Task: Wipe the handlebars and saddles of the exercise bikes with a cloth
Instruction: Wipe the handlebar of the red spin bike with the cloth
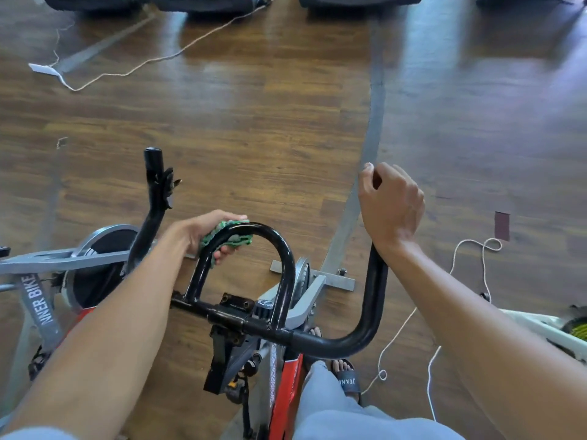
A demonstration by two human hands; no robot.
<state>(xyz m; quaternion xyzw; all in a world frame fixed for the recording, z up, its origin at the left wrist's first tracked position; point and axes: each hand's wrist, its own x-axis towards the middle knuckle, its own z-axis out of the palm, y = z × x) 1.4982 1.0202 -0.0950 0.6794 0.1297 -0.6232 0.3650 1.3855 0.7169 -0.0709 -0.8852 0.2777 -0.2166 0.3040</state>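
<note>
- Your left hand [209, 231] grips the green cloth [227, 238] wrapped over the top of the centre loop [279, 246] of the handlebar [371, 312].
- Your right hand [392, 204] is closed around the right bar end.
- Keep the cloth wrapped round the tube and slide it along the bend.
- Glossy black round tubing; knit-textured cloth.

Both forearms were bare and reached forward from the bottom edge. The left hand [209, 231], toward 11 o'clock, was curled with fingers wrapped underneath. The right hand [390, 204], toward 1 o'clock, was closed in a fist-like grip, knuckles up, wrist bent down.
</note>
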